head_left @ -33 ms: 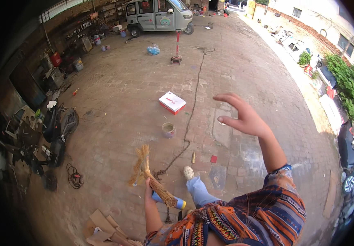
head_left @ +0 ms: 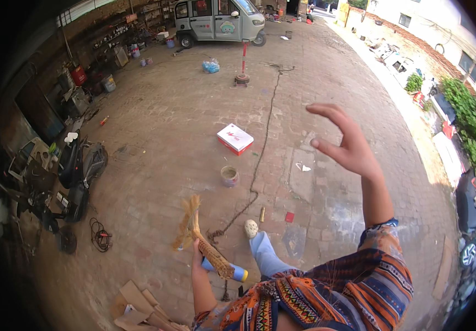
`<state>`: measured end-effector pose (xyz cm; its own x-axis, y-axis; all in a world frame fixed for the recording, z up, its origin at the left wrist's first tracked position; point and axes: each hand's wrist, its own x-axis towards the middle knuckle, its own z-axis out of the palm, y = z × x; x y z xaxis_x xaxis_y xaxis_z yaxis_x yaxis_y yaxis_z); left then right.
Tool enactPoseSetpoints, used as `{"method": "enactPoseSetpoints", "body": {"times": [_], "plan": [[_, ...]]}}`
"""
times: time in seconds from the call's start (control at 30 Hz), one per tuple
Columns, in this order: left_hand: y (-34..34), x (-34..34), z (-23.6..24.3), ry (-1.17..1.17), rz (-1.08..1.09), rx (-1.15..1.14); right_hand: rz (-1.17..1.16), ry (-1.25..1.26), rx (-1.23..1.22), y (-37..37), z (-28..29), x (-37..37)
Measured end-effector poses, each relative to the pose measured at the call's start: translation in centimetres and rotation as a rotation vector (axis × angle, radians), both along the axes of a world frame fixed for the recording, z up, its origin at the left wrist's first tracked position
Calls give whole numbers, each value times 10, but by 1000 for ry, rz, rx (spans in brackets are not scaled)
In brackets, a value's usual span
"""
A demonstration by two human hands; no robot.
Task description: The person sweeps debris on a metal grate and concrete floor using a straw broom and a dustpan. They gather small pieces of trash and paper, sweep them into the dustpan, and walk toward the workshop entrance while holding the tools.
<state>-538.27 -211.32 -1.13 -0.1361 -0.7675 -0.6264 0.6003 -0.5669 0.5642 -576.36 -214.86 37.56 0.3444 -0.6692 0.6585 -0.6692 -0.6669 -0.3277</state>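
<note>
My left hand point(head_left: 197, 248) is closed round a straw hand broom point(head_left: 216, 259), its bristles spread at the far end. A blue cylinder with a yellow end point(head_left: 239, 273) lies against the underside of the broom's handle; whether that hand grips it too I cannot tell. Raised out to the right, my right hand point(head_left: 351, 146) is empty, thumb and fingers apart. On the brick floor ahead are a white and red box point(head_left: 235, 138) and an open tub point(head_left: 229, 175). A small tan stick-like piece point(head_left: 262, 214) and a red square point(head_left: 289, 217) lie beyond my shoe point(head_left: 251, 228).
A chain or rope point(head_left: 265, 143) runs along the floor. At left stand a scooter point(head_left: 75, 182) and a coiled cable point(head_left: 100, 236); flattened cardboard point(head_left: 141, 306) lies near me. Farther off are a red-handled jack point(head_left: 242, 71), a blue bag point(head_left: 211, 66) and a small grey vehicle point(head_left: 218, 22).
My right hand has shifted right, bringing a white scrap on the floor into fuller view. The far scene sits slightly farther right. My left hand keeps its hold on the broom.
</note>
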Motion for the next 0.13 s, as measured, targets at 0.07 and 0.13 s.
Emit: {"method": "enactPoseSetpoints", "body": {"times": [0.07, 0.13], "plan": [[-39, 21, -3, -60, 56, -10, -33, 66, -378, -27, 65, -5], [-86, 12, 4, -127, 109, -39, -12, 97, -568, -55, 108, -9]]}}
